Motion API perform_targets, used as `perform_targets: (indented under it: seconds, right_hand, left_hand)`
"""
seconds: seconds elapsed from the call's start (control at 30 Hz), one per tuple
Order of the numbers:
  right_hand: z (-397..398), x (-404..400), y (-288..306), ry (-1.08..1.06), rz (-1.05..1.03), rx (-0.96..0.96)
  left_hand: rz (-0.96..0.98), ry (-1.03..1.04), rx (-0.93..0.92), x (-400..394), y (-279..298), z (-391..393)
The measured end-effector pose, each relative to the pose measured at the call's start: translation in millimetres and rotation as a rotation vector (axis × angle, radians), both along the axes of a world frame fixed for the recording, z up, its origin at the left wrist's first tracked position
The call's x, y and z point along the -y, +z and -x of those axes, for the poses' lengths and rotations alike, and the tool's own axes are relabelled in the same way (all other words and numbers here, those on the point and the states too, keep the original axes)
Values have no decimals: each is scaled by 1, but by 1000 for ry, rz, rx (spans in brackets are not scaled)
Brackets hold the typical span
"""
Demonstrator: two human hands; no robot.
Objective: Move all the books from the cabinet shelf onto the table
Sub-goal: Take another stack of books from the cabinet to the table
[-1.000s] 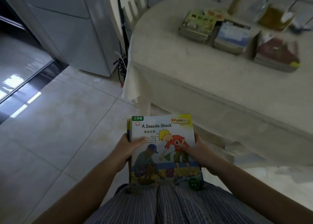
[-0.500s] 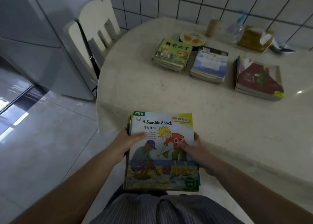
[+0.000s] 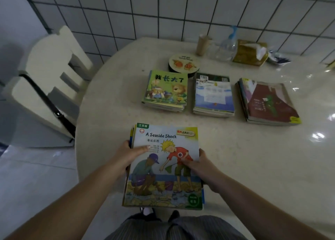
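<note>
Two hands grip a small stack of books (image 3: 164, 169) by its side edges, left hand (image 3: 129, 154) and right hand (image 3: 198, 162), thumbs on the "A Seaside Shock" cover; the lower books are mostly hidden. Since half a second ago, the stack has come over the desk (image 3: 235, 158) edge. Three book piles (image 3: 213, 94) lie farther back.

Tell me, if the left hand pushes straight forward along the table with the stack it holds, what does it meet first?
Probably the green-covered book pile; bare table lies between it and the left hand, though depth is uncertain.
</note>
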State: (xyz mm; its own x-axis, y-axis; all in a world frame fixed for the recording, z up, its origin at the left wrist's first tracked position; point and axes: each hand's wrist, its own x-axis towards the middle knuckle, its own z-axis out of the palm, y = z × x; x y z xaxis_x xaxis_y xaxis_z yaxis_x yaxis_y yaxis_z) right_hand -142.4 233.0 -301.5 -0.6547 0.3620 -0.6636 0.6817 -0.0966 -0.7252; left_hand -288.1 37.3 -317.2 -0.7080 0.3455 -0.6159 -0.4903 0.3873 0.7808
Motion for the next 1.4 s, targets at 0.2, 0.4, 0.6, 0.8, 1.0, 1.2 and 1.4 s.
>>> perform_targets:
  seconds: [0.2, 0.4, 0.6, 0.8, 1.0, 1.2, 1.4]
  right_hand:
    - [47, -1, -11, -81, -13, 66]
    - [61, -1, -16, -103, -51, 87]
    - [63, 2, -19, -78, -139, 148]
    - [62, 5, -37, -60, -333, 211]
    - [66, 10, -27, 73, -509, 320]
    - [66, 12, -3, 93, -580, 348]
    - [63, 8, 2, -2, -574, 168]
  left_hand:
    - [35, -96, 0, -10, -5, 58]
    - [95, -185, -14, -20, -9, 81]
    - [174, -223, -35, -21, -12, 86]
    - [296, -227, -93, -16, -34, 96]
    - [323, -166, -181, -17, -15, 84]
    - [281, -167, -172, -14, -21, 82]
    - [225, -104, -233, -14, 4, 63]
